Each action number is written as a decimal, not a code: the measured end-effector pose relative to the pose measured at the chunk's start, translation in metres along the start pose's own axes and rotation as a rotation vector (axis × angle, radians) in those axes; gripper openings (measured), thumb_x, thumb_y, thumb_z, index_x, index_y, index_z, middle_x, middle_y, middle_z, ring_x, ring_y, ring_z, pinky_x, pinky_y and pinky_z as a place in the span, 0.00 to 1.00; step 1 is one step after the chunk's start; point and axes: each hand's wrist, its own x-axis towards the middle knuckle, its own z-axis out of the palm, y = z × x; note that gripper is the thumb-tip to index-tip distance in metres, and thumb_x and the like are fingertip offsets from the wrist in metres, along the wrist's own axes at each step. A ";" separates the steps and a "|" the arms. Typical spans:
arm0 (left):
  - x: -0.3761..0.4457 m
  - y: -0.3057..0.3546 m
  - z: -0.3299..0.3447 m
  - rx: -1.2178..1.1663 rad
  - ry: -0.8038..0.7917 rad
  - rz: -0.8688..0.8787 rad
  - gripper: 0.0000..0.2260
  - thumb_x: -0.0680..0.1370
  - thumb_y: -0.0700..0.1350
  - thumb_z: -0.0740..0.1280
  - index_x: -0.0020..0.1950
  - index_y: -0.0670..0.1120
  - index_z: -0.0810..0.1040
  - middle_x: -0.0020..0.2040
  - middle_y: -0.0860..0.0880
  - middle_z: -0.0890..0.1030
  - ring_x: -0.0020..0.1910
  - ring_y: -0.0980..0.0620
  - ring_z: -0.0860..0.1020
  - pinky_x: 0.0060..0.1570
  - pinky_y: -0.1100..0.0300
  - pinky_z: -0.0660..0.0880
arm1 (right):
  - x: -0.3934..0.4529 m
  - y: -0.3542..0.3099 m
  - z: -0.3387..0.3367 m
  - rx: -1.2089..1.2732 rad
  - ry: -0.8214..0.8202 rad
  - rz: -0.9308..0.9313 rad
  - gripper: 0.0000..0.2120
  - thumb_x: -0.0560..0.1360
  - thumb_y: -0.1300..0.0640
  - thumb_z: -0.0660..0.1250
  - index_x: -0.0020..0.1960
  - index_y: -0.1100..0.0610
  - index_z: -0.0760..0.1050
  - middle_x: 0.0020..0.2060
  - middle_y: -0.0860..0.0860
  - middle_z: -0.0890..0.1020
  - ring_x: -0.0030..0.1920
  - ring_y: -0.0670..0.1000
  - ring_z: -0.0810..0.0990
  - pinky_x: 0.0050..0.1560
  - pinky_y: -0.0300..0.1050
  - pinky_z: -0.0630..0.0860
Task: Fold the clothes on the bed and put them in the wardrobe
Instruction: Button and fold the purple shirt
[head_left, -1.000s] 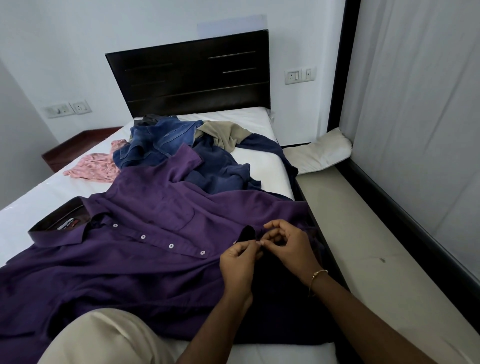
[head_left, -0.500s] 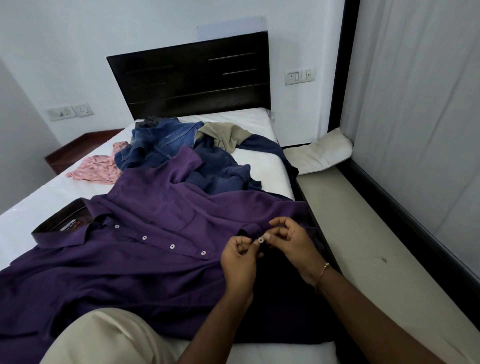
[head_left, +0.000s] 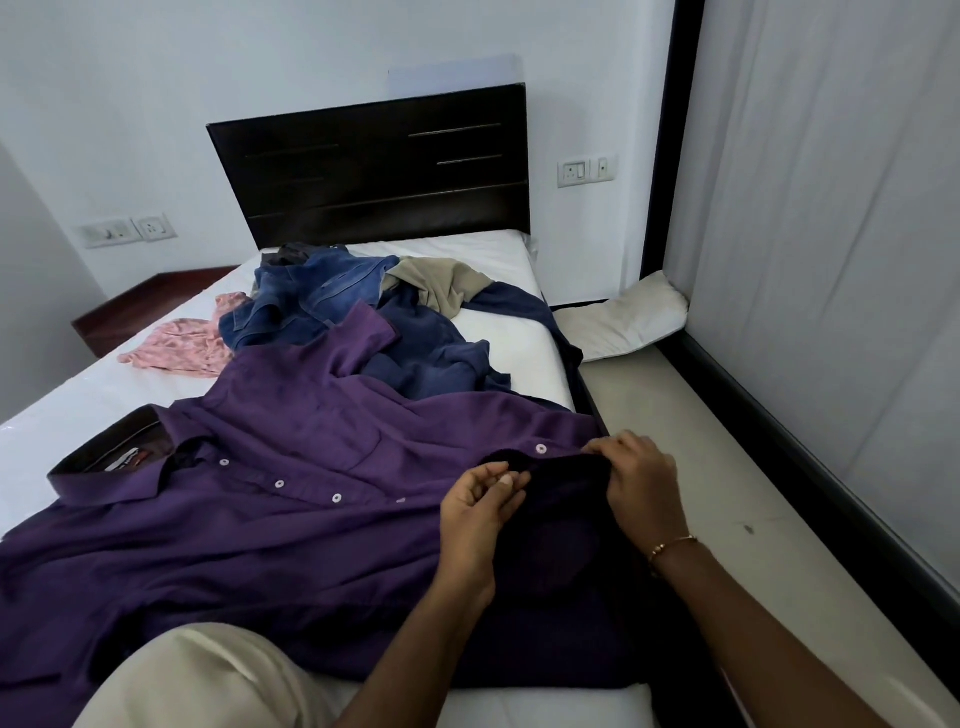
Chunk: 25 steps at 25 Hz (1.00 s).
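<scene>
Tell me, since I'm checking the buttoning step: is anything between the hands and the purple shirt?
Nothing visible is. Both hands are already on the purple shirt: the left hand pinches near its front edge, and the right hand grips the dark fold beside an unfastened button. The other clothes lie farther up the bed.

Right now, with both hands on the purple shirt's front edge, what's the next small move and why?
Probably fasten the next button toward the hem. The left hand and right hand pinch the purple shirt at its front edge, where it gapes open beside a loose button, while the buttons nearer the collar look done up.
</scene>
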 end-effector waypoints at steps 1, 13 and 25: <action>0.001 0.000 0.000 0.024 0.017 -0.012 0.08 0.82 0.34 0.67 0.61 0.36 0.79 0.54 0.39 0.86 0.58 0.44 0.85 0.62 0.52 0.80 | 0.002 0.011 -0.007 -0.009 0.035 0.076 0.24 0.80 0.70 0.79 0.65 0.44 0.94 0.57 0.47 0.89 0.59 0.57 0.84 0.58 0.64 0.88; 0.003 0.043 0.000 0.187 0.140 0.002 0.05 0.80 0.38 0.71 0.55 0.42 0.83 0.47 0.46 0.87 0.48 0.51 0.84 0.49 0.58 0.80 | -0.034 -0.055 -0.009 0.219 -0.134 -0.085 0.17 0.79 0.69 0.80 0.58 0.48 0.92 0.56 0.42 0.91 0.62 0.51 0.81 0.59 0.63 0.86; 0.061 0.181 -0.240 1.091 0.431 0.082 0.16 0.72 0.54 0.74 0.33 0.44 0.79 0.30 0.51 0.80 0.38 0.50 0.82 0.42 0.55 0.74 | -0.034 -0.318 0.134 0.459 -0.488 -0.394 0.14 0.83 0.66 0.75 0.56 0.49 0.94 0.56 0.50 0.94 0.56 0.55 0.85 0.68 0.61 0.93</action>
